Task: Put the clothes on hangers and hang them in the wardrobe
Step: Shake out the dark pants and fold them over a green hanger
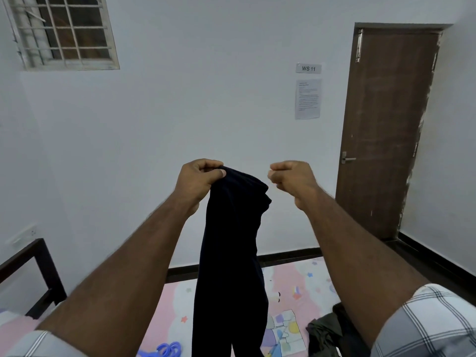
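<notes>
A dark navy garment (231, 253) hangs down in front of me, held up at chest height. My left hand (198, 179) pinches its top edge between thumb and curled fingers. A short way to the right, my right hand (291, 176) is a closed fist, apart from the cloth and holding nothing. Blue plastic hangers (164, 350) lie on the bed at the bottom edge, left of the garment. A dark green piece of clothing (324, 333) lies crumpled on the bed at the lower right. No wardrobe is in view.
The bed has a pink patterned sheet (296, 284) and a dark frame (38, 266) at the left. A brown door (386, 130) stands shut at the right. Papers (307, 97) are stuck on the white wall, and a barred window (64, 32) is at the upper left.
</notes>
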A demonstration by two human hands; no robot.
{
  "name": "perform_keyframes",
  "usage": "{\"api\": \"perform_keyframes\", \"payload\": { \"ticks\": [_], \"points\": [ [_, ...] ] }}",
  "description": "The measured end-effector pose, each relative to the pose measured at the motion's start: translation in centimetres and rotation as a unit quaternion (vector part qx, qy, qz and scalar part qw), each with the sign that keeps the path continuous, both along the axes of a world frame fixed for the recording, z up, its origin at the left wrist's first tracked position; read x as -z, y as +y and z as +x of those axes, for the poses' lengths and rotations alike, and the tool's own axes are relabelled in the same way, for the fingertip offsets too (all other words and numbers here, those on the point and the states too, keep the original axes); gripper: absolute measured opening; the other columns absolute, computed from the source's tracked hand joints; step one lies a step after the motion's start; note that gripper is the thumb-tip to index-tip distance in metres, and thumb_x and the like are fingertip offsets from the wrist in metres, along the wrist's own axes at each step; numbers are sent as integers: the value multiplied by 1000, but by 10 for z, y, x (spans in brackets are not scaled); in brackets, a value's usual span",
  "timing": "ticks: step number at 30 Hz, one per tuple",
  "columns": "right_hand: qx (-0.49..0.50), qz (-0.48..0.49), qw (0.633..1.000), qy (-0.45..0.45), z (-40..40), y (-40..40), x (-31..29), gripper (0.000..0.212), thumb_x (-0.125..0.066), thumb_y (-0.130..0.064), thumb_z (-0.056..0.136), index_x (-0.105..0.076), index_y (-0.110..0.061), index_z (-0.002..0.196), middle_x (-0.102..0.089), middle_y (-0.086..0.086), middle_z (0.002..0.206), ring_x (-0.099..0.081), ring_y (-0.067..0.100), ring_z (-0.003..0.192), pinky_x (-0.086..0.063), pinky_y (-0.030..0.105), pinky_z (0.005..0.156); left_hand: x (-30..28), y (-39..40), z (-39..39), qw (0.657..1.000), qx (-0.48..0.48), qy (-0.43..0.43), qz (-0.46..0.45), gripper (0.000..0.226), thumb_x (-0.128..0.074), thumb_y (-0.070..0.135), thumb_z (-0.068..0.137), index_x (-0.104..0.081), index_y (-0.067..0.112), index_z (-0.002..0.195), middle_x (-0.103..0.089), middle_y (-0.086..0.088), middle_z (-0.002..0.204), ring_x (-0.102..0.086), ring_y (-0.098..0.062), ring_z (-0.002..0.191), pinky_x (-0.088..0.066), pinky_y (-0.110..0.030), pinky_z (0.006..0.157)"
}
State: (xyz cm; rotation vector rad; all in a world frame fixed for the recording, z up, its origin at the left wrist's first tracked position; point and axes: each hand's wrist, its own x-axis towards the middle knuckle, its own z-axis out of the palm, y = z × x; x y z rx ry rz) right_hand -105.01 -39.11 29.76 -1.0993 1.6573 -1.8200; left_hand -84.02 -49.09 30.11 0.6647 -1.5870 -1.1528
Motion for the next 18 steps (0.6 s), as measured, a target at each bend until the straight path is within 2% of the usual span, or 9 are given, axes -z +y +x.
{"api": "perform_keyframes", "payload": {
  "ticks": [4, 7, 10, 12, 15, 18],
  "points": [
    [-109, 109, 988, 16, -24, 1, 38, 74, -87, -28, 76, -54, -16, 140, -60, -2, 134, -56, 17, 125, -50, 39, 98, -3, 0, 3, 1000, 11, 20, 10, 20, -73, 1, 87, -73, 5, 106, -73, -4, 88, -66, -6, 68, -53, -20, 68],
    [-162, 102, 982, 7, -20, -2, 46, 87, -88, -19, 74, -43, -26, 147, -54, -3, 138, -55, 19, 126, -52, 42, 97, -3, -1, 3, 999, 31, 24, 24, 19, -72, 2, 88, -73, 5, 107, -74, -4, 90, -66, -11, 75, -55, -23, 71],
    [-184, 64, 981, 19, -13, -6, 41, 83, -85, -4, 75, -48, -31, 144, -57, -1, 133, -63, 21, 116, -59, 39, 86, -4, -4, 6, 999, 37, 22, 26, 19, -72, 2, 88, -73, 6, 107, -74, -5, 93, -66, -14, 80, -56, -23, 74],
    [-182, 43, 982, 37, -11, -7, 37, 73, -82, 2, 77, -56, -27, 138, -61, 6, 127, -67, 23, 110, -61, 39, 82, -4, -5, 9, 999, 32, 28, 28, 19, -71, 2, 88, -73, 5, 107, -74, -6, 95, -67, -15, 82, -56, -23, 74],
    [-161, 17, 985, 52, -10, -9, 33, 55, -79, 5, 79, -64, -20, 125, -68, 15, 118, -72, 25, 99, -61, 37, 81, -3, -8, 14, 998, 26, 34, 37, 18, -70, 1, 89, -73, 5, 107, -75, -6, 96, -69, -14, 84, -56, -22, 73],
    [-153, 1, 987, 55, -9, -8, 29, 51, -78, 3, 80, -65, -19, 124, -69, 15, 115, -73, 23, 96, -60, 31, 77, -2, -11, 19, 997, 24, 46, 52, 19, -69, 0, 90, -73, 4, 108, -74, -7, 98, -70, -14, 86, -55, -21, 71]
  ]
}}
